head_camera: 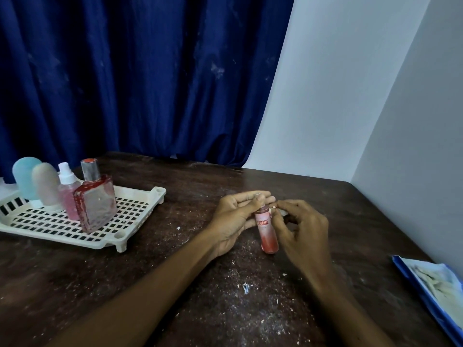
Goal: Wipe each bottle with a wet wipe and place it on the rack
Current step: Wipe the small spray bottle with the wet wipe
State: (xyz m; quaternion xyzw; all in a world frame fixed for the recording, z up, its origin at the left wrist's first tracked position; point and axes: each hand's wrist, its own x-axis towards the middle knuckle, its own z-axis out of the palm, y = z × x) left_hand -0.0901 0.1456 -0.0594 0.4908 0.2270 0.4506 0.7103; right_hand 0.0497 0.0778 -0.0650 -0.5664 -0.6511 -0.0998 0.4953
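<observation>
A small red and pink spray bottle (266,229) with white lettering is held above the table's middle. My left hand (235,219) holds it from the left, thumb near its top, fingers stretched behind it. My right hand (300,229) curls against its right side and pinches a small whitish wipe (281,211), mostly hidden behind my fingers. A white slotted rack (105,221) stands at the left. Several bottles stand on the rack: a blue one (25,176), a grey one (47,186), a pink spray bottle (66,194) and a square red bottle (96,204).
The dark wooden table (225,296) is speckled with white crumbs. A blue wipe packet (436,291) lies at the right edge. A blue curtain (137,71) hangs behind the table and a white wall (350,96) closes in the right side.
</observation>
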